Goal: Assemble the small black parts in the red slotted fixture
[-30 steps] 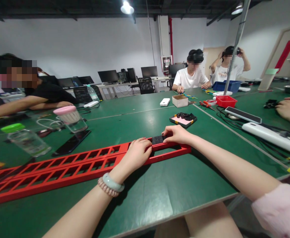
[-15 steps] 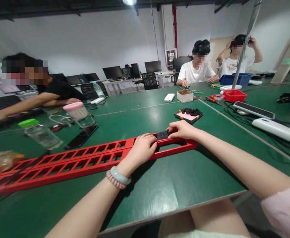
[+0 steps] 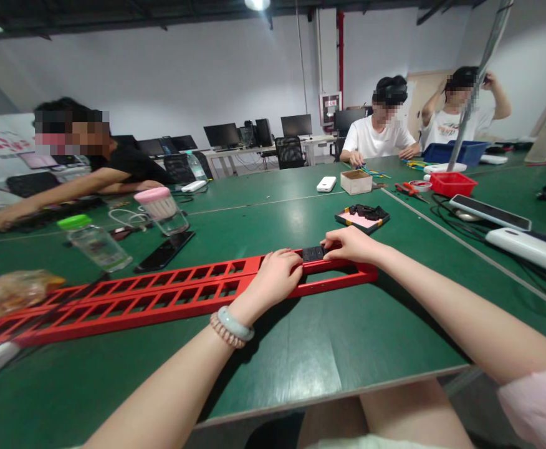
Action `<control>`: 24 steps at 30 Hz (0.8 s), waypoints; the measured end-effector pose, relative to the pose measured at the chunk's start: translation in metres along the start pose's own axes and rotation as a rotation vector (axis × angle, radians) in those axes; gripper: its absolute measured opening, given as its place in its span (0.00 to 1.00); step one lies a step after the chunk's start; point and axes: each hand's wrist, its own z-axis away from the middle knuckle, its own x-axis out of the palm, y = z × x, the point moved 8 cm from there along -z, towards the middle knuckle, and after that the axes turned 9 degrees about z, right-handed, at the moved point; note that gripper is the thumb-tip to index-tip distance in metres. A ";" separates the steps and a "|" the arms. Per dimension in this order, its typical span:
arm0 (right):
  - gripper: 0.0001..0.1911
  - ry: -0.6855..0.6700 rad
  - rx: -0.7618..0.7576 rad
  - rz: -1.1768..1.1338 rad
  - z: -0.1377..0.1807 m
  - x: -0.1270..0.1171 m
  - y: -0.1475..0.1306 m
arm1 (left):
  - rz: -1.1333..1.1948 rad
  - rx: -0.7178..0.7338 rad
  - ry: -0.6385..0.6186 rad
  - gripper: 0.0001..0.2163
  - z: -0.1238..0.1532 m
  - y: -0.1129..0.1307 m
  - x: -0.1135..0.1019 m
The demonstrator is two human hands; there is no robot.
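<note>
A long red frame with two rows of slots lies across the green table. In the upper rail of its right end sits a small black rectangular block with square recesses on top. My left hand lies across the frame, fingers curled, thumb and fingertips at the block's left end. At its right end, my right hand pinches the block between thumb and fingers. The undersides of the fingers are hidden. Beyond them stands a shallow dark tray with a pink lining, holding several black parts.
A black phone, a green-lidded bottle and a pink-lidded cup stand left. A plastic bag and a cable lie over the frame's left part. Right are a red bin, a white power strip and cables. Co-workers sit across.
The whole view has shifted slightly, so everything appears a little further right. Both hands keep their places at the black block, with no clear movement of block or frame.
</note>
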 end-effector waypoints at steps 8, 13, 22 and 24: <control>0.06 0.006 -0.045 0.043 0.001 0.001 -0.002 | 0.028 0.013 0.011 0.10 0.000 0.001 -0.002; 0.07 0.034 -0.069 0.063 0.003 0.000 -0.003 | 0.026 0.014 0.015 0.10 0.001 0.003 -0.004; 0.09 0.043 -0.074 0.077 0.003 0.002 -0.001 | 0.016 0.001 0.007 0.10 0.001 0.002 -0.003; 0.08 0.050 -0.083 0.088 0.002 0.002 -0.003 | 0.021 -0.002 0.008 0.10 0.001 0.001 -0.003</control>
